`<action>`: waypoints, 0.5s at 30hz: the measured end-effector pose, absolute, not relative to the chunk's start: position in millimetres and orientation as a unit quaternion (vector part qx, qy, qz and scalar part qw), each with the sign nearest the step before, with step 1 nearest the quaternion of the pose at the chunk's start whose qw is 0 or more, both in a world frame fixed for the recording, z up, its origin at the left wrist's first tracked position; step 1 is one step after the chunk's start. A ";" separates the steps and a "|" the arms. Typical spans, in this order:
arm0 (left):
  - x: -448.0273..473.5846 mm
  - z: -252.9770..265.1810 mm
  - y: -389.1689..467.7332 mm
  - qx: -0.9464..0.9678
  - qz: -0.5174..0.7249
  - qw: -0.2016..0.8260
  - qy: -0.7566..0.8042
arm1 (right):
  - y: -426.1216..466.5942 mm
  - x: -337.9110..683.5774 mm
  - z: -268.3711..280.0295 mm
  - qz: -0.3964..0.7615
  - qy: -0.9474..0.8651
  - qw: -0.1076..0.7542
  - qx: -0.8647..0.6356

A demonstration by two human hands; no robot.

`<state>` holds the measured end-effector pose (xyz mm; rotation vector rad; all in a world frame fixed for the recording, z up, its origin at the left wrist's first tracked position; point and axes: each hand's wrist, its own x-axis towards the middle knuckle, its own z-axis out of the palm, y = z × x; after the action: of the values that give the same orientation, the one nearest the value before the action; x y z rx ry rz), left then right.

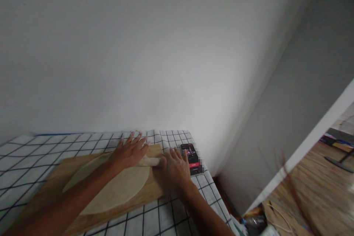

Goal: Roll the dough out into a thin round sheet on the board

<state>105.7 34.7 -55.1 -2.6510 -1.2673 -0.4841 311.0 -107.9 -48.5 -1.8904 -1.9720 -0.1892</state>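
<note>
Has, from the left, one wooden board (155,186) on one cloth-covered table (16,155), reaching near the far edge and bearing one rounded sheet of dough (118,188). Lays the left hand (130,153), with fingers outstretched, over one rolling pin (149,161) (pale, much like the dough), set across the dough's far right part. Puts the right hand (177,167) at the pin's right end, by the board's right edge; cannot tell whether clasped around. Shows one lit phone (190,153) just beside, near the table's right edge.
</note>
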 end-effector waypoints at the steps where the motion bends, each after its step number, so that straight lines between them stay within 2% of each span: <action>1: 107.2 -57.3 40.3 -0.886 -0.155 0.084 -0.429 | -101.3 311.3 -47.7 -0.076 -0.707 0.201 -0.674; 7: 106.4 -64.8 39.8 -0.890 -0.144 0.126 -0.414 | -96.6 312.8 -44.3 -0.081 -0.717 0.206 -0.661; 11: 99.1 -73.6 8.0 -0.884 -0.207 0.172 -0.382 | -128.2 309.1 -45.9 -0.090 -0.731 0.199 -0.647; 15: 95.8 -80.8 -23.8 -0.855 -0.271 0.145 -0.417 | -163.6 303.1 -54.0 -0.088 -0.741 0.230 -0.625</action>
<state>95.8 -23.8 -80.8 -2.4642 -1.2015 -0.7802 303.1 -163.6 -54.0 -1.7186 -2.0392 -0.2433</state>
